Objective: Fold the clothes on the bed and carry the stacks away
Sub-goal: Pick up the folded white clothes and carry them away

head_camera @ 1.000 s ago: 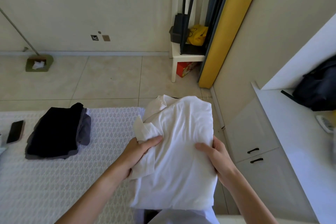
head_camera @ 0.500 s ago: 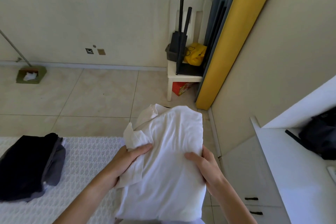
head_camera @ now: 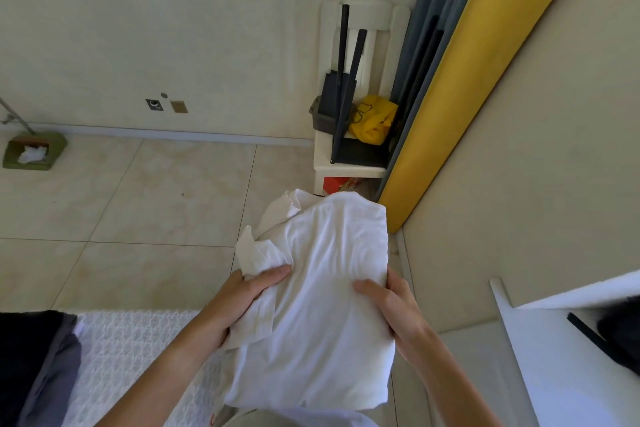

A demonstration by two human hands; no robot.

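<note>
Head view: we hold 1 folded white stack (head_camera: 325, 305), left hand (head_camera: 239, 305) and right hand (head_camera: 391, 308) gripping its sides. Dark folded clothes (head_camera: 31, 364) lie on the bed (head_camera: 138, 350).

dark clothes pile (head_camera: 31, 367) cut off, bed (head_camera: 138, 350) cropped

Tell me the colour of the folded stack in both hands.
White, seen in the head view: the folded stack.

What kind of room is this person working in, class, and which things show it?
Probably a bedroom: a quilted white bed cover with folded dark clothes, a curtain in the corner, and a white cabinet.
</note>
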